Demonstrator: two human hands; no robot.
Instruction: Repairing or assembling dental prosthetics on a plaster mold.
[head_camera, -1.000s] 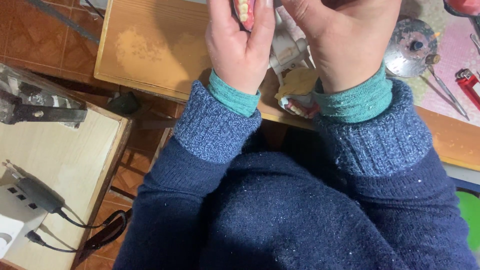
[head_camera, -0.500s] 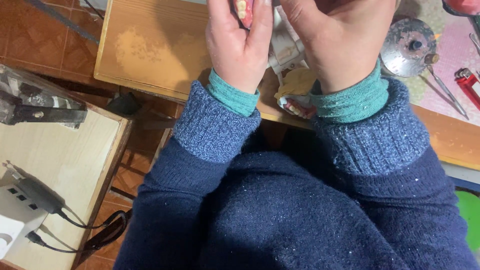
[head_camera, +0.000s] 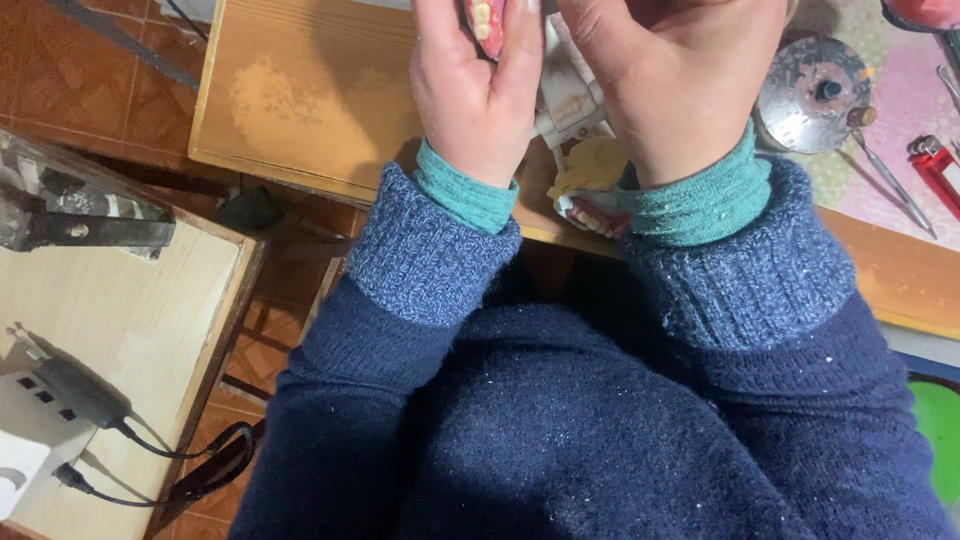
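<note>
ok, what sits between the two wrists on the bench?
In the head view, a white articulator with a tan plaster cast and a denture under it lies between the left hand and right hand.

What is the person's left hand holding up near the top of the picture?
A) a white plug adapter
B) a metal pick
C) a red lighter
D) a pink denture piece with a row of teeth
D: the left hand closes around a pink denture piece with a row of teeth, while the red lighter and metal pick lie on the bench.
</note>
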